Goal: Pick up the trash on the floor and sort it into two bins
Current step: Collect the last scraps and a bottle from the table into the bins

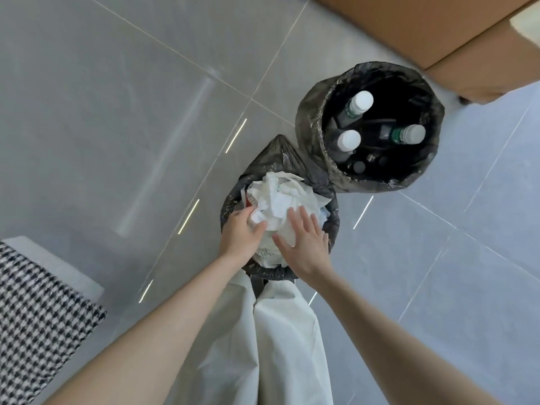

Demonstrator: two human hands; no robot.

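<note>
Two bins lined with black bags stand on the grey tiled floor. The near bin [230, 200] is heaped with crumpled white paper [277, 197]. My left hand [241, 232] rests on the left side of the heap, its fingers curled against the paper. My right hand [304, 241] lies flat on the heap with straight, spread fingers. The far bin [309, 112] holds several plastic bottles with white caps [362, 102] and dark items deeper down.
A brown cardboard box [432, 30] stands at the upper right, close to the far bin. A black-and-white houndstooth cushion on a white seat [38, 302] fills the lower left. My white trousers [271, 340] are right below the near bin.
</note>
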